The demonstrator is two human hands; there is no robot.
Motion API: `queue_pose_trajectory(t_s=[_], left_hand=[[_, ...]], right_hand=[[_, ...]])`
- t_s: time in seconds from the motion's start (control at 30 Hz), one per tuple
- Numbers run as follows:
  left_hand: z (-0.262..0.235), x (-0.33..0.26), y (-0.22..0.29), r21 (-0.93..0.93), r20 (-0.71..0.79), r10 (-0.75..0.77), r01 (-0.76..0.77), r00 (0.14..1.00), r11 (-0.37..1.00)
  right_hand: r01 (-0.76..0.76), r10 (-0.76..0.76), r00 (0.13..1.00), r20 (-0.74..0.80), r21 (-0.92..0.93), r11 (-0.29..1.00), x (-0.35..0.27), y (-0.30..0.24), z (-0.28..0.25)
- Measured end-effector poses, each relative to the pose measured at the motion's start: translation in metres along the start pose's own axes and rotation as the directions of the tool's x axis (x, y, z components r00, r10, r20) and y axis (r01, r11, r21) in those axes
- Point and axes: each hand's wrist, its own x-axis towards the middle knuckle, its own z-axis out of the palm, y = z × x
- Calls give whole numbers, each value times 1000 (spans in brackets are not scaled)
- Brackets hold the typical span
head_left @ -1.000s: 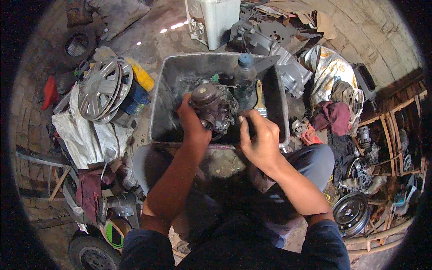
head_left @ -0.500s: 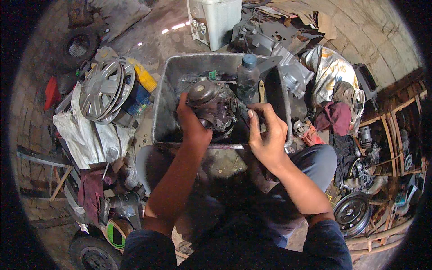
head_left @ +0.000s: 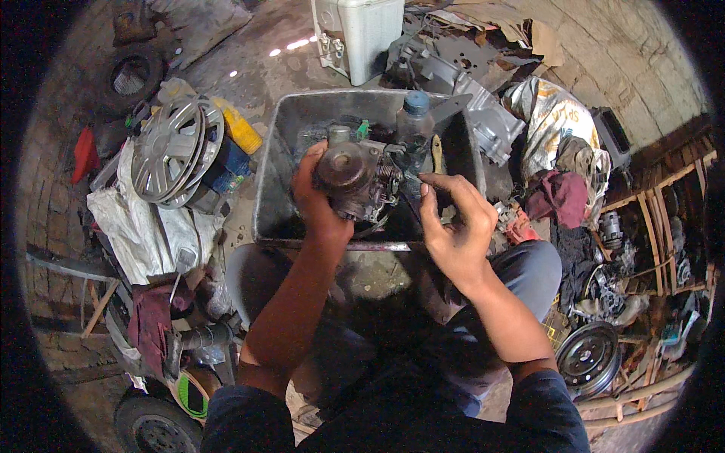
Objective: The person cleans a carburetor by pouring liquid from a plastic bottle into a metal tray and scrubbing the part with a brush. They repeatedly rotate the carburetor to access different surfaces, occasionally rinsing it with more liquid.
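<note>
My left hand [head_left: 321, 200] is wrapped round the left side of a grimy carburetor [head_left: 349, 175], held up over a grey plastic tub [head_left: 283, 124]. Its round domed cap faces up, and a spring and linkage show on its right flank. Just right of the carburetor, my right hand [head_left: 459, 220] is closed in a pinch of thumb and forefinger. Whatever sits between those fingertips is too small and dark to make out. Behind them, inside the tub, stand a clear bottle with a blue cap [head_left: 415, 121] and a brush with a yellowish handle [head_left: 437, 155].
A white container [head_left: 362, 38] stands beyond the tub. Silver wheel covers [head_left: 170, 151] and a yellow bottle [head_left: 240, 124] lie to the left. On the right are a grey metal housing [head_left: 491, 124], a white sack [head_left: 555, 113], a maroon cloth [head_left: 560, 198] and a black wheel rim [head_left: 589, 361].
The carburetor has turned in my left hand, so its domed cap now faces me more. My right hand has drawn slightly right, away from its side, with the fingers still pinched.
</note>
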Motion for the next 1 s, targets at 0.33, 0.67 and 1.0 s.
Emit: queue_pose_trajectory(t_s=[0.33,0.67,1.0], left_hand=[[-39,17,-23,347,200,319,-372,926,861],[-52,13,-19,500,477,457,-659,751,562],[-38,3,-5,495,570,472,-740,672,455]], right_hand=[[39,-39,999,26,-6,999,1,-1,-2],[36,-36,999,4,-27,999,-5,3,3],[117,-115,991,65,-25,993,-9,5,7]])
